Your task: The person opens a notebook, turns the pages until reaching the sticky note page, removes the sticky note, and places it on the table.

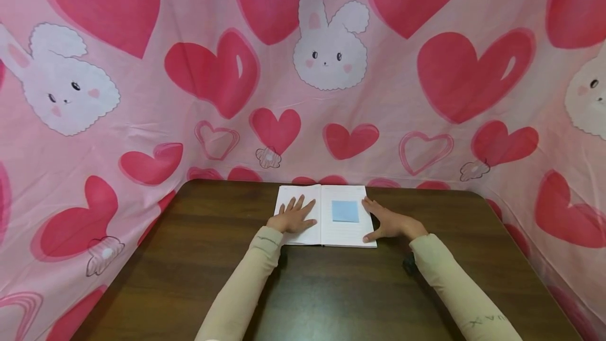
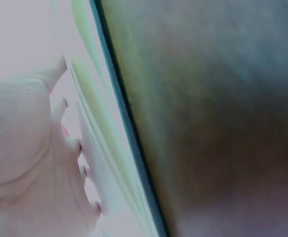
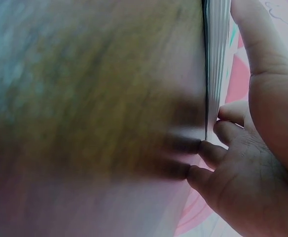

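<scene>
An open notebook [image 1: 338,237] with white lined pages lies on the table, and a blue sticky note [image 1: 345,211] sits on its right page. My left hand [image 1: 292,217] rests on the left page with its fingers spread. In the left wrist view, the left palm [image 2: 20,153] is beside the notebook's dark cover edge [image 2: 129,123]. My right hand [image 1: 389,221] touches the right side of the notebook, thumb near the lower corner and fingers extended along the outer edge. The right wrist view shows right fingertips at the page stack [image 3: 217,54] and down at the tabletop.
The dark brown wooden table [image 1: 322,293] spreads out around the notebook. Behind it and at both sides hangs a pink cloth [image 1: 303,104] printed with hearts and white rabbits, close to the table's far edge.
</scene>
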Available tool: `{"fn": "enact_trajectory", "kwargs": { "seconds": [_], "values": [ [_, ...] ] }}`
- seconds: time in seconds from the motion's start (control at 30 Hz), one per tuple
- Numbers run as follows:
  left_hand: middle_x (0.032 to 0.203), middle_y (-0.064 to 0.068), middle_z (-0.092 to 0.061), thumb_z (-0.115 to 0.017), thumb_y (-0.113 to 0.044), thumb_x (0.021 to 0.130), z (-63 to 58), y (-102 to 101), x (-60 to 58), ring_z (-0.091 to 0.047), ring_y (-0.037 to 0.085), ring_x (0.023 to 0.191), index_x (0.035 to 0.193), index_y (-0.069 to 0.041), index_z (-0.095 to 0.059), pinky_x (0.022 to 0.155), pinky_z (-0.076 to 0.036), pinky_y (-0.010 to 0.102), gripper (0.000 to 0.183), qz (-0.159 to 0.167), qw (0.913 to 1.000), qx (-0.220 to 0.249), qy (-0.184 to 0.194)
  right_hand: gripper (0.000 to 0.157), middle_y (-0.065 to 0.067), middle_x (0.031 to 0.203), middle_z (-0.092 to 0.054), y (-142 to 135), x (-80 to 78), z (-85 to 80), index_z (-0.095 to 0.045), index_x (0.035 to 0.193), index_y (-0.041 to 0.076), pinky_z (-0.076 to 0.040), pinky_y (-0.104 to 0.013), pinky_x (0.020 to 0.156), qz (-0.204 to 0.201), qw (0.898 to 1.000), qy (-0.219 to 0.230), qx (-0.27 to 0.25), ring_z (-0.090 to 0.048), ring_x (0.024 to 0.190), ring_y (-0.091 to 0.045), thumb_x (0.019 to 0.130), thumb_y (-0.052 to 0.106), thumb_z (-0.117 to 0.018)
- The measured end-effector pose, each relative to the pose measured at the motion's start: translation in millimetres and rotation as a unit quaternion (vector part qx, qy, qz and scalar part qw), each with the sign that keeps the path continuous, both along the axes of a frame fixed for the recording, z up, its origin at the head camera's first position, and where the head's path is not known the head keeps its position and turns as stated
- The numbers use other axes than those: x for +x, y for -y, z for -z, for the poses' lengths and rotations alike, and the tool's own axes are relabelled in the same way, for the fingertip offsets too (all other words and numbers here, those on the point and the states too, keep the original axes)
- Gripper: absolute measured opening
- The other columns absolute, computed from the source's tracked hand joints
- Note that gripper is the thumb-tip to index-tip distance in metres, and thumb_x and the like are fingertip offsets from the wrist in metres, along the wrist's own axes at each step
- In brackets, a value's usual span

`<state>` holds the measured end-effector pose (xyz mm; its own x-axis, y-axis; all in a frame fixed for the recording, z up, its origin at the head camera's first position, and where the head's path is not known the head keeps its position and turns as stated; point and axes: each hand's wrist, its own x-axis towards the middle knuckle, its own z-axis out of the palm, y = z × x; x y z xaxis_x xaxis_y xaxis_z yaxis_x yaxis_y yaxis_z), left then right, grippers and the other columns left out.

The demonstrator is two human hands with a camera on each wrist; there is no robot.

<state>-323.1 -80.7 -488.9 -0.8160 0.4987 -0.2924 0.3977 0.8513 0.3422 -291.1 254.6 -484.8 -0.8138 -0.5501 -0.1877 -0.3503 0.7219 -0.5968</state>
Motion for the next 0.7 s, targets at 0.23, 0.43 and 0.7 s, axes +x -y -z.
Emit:
{"fn": "enact_trajectory", "kwargs": {
  "seconds": [0.23,0.43,0.7],
  "values": [
    [0.172,0.01,0.009,-0.038,-0.053,0.106,11.5,1,-6.5,0.009,0.038,0.157,0.165,-0.026,-0.006,0.122,0.004,0.064,0.072,0.001,1.0,-0.002,0.008,0.12,-0.031,0.167,-0.001,3,0.9,-1.5,-0.008,0.159,-0.009,-0.011,-0.07,0.118,-0.006,1.0,-0.007,0.005,-0.001,0.152,-0.053,0.082,0.042,-0.084],
    [0.172,0.012,0.007,-0.039,-0.05,0.107,5.6,2,-2.4,0.008,0.04,0.157,0.166,-0.025,-0.009,0.121,0.003,0.064,0.071,0.003,0.9999,0.007,0.014,0.119,-0.032,0.166,-0.003,4,1.3,-1.8,-0.01,0.158,-0.01,-0.013,-0.07,0.118,-0.009,1.0,-0.013,0.005,-0.002,0.152,-0.053,0.082,0.041,-0.085],
    [0.172,0.012,0.007,-0.04,-0.051,0.107,3.4,2,0.6,0.008,0.039,0.157,0.165,-0.025,-0.009,0.122,0.002,0.064,0.071,-0.001,0.9998,0.01,0.016,0.113,-0.032,0.165,-0.011,9,-1.7,-7.1,-0.014,0.159,-0.009,-0.017,-0.067,0.118,0.02,0.999,-0.012,0.022,-0.012,0.152,-0.051,0.085,0.044,-0.081]
  ]
}}
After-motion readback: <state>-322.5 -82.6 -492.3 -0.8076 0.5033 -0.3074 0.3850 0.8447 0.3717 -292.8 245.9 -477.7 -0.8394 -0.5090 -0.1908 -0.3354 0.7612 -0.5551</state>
